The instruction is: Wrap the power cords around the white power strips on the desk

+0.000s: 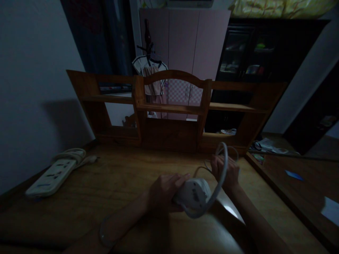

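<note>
My left hand (162, 192) is wrapped round a white rounded device (193, 195), holding it just above the wooden desk (119, 183). A thick white cable (221, 176) loops up from the device and over to my right hand (226, 171), whose fingers are closed round the cable near the top of the loop. A thinner white wire trails between the two hands. The room is dim, so I cannot make out what the device is.
A white power strip (51, 178) with its coiled cord lies at the desk's left edge by the wall. A wooden shelf unit (172, 109) stands along the back of the desk. Papers lie on the floor (304, 176) to the right.
</note>
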Action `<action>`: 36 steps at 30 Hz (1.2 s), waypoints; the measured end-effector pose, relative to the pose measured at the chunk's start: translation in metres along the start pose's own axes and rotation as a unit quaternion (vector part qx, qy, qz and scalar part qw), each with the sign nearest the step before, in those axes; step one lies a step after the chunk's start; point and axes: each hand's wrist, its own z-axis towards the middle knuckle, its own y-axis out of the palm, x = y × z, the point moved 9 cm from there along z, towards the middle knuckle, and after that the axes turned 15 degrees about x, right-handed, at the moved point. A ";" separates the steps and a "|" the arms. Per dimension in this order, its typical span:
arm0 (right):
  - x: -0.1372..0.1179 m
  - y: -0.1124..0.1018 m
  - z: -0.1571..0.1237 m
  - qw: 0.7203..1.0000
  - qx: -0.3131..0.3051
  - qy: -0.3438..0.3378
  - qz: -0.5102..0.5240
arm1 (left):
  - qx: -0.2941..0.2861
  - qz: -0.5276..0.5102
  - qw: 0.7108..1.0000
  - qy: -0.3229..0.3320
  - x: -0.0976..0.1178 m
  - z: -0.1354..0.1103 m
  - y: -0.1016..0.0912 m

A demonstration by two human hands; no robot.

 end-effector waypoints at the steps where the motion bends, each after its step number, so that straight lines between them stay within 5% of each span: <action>1: 0.008 -0.002 -0.001 0.999 0.014 0.035 0.019 | -0.001 0.009 1.000 0.001 0.001 0.001 0.000; 5: 0.030 -0.002 -0.004 0.976 0.049 0.178 0.119 | -0.005 0.026 0.999 -0.021 -0.003 0.001 -0.001; 10: 0.043 0.006 -0.013 0.909 0.069 0.340 0.230 | 0.011 0.027 0.998 -0.058 -0.014 -0.001 -0.005; 17: 0.076 0.038 -0.028 0.697 0.155 0.492 0.497 | 0.022 0.039 0.995 -0.094 -0.019 0.002 -0.008; 20: 0.081 0.054 -0.025 0.653 0.117 0.475 0.579 | 0.018 0.033 0.997 -0.072 -0.014 0.004 -0.005; 22: 0.077 0.059 -0.024 0.667 0.073 0.455 0.585 | 0.009 0.039 0.998 -0.051 -0.010 0.004 -0.002; 32: 0.017 0.048 -0.030 0.861 -0.053 0.342 0.374 | 0.014 0.043 0.998 -0.035 -0.007 0.004 -0.002; 36: 0.001 0.061 -0.040 0.893 -0.127 0.274 0.333 | 0.014 0.047 0.997 -0.055 -0.011 0.003 -0.003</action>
